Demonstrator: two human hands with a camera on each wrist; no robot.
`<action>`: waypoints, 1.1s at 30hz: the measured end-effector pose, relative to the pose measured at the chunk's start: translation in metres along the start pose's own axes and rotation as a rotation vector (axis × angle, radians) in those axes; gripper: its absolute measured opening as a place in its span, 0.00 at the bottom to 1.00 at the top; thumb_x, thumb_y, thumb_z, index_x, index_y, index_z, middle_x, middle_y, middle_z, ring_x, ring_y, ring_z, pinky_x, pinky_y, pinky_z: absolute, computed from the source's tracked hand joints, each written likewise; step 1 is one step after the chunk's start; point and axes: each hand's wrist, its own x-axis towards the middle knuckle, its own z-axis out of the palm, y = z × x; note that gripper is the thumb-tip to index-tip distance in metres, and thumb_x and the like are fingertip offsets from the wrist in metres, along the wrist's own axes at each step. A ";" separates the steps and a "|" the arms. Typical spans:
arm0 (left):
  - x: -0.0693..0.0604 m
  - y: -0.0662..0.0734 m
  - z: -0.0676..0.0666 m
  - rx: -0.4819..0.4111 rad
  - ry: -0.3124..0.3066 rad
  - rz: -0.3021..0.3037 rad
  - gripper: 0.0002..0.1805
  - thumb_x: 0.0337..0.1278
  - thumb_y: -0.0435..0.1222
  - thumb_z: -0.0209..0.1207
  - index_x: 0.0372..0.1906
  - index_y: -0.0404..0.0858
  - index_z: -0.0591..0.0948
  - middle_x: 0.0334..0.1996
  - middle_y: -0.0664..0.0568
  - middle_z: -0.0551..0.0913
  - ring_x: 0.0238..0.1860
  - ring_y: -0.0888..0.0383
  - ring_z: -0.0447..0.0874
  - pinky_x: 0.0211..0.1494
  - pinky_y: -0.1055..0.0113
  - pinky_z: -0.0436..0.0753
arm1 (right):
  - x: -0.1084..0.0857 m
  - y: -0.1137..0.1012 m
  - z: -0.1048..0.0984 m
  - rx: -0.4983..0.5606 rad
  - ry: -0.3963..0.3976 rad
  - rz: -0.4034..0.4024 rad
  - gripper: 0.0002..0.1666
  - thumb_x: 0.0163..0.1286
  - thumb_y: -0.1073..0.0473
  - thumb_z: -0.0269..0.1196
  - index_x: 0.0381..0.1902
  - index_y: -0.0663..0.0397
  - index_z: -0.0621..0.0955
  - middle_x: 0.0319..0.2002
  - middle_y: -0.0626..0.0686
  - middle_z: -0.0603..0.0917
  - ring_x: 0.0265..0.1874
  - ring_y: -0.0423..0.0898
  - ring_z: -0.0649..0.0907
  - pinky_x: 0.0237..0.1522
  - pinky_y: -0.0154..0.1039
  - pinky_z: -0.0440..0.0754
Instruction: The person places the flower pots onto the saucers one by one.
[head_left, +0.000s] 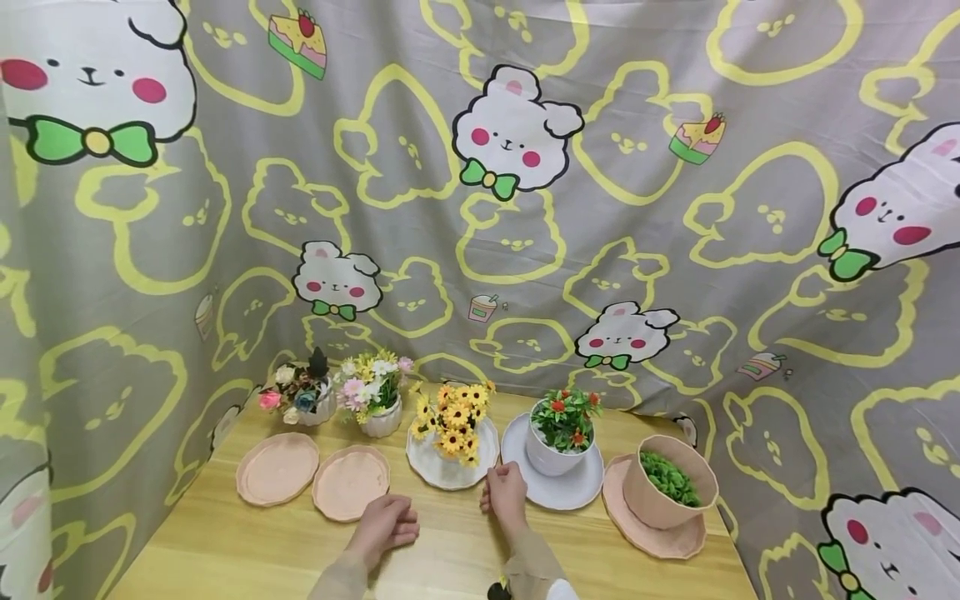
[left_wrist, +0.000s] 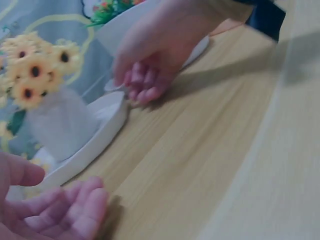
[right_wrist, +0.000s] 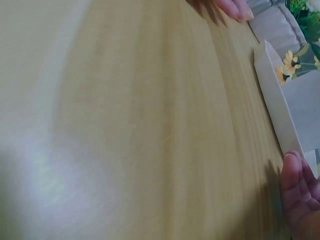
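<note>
Yellow artificial sunflowers [head_left: 454, 421] stand in a white pot [left_wrist: 62, 122] on a white scalloped saucer [head_left: 442, 480]. My right hand [head_left: 506, 498] is at this saucer's right front rim, its fingers loosely bent. In the right wrist view, its fingertips [right_wrist: 291, 162] are at the rim; whether they touch it I cannot tell. My left hand [head_left: 384, 529] hovers over the table in front of the saucer, fingers relaxed and holding nothing. Just left of it lies a bare pink saucer [head_left: 351, 483]. To the right, a white pot [head_left: 553, 454] with red-flowered greenery sits on another white saucer [head_left: 577, 492].
A second pink saucer [head_left: 277, 469] lies at the left. Behind the pink saucers stand two white pots of mixed artificial flowers [head_left: 300, 396]. At the right, a peach pot [head_left: 663, 492] of green leaves sits on a pink saucer [head_left: 675, 543]. Patterned curtains [head_left: 517, 250] surround the wooden table [head_left: 442, 558].
</note>
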 end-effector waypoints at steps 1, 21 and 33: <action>-0.004 0.000 -0.006 0.019 -0.001 -0.009 0.23 0.67 0.36 0.49 0.54 0.18 0.69 0.31 0.46 0.83 0.27 0.60 0.85 0.35 0.63 0.88 | -0.003 0.000 -0.002 -0.005 -0.020 0.001 0.06 0.70 0.64 0.54 0.37 0.63 0.68 0.19 0.57 0.79 0.11 0.42 0.76 0.13 0.35 0.78; -0.019 0.005 -0.105 0.221 0.322 -0.066 0.22 0.66 0.37 0.46 0.49 0.18 0.67 0.18 0.48 0.81 0.17 0.60 0.83 0.24 0.66 0.87 | -0.035 0.006 -0.021 -0.143 -0.279 -0.031 0.06 0.65 0.66 0.56 0.35 0.67 0.74 0.20 0.53 0.82 0.14 0.39 0.77 0.15 0.31 0.78; -0.021 0.003 -0.100 0.158 0.345 -0.034 0.07 0.61 0.29 0.49 0.37 0.27 0.66 0.17 0.49 0.80 0.16 0.61 0.83 0.24 0.67 0.86 | -0.041 -0.003 0.002 -0.148 -0.349 -0.060 0.07 0.67 0.65 0.57 0.36 0.68 0.75 0.24 0.62 0.83 0.15 0.39 0.78 0.16 0.35 0.81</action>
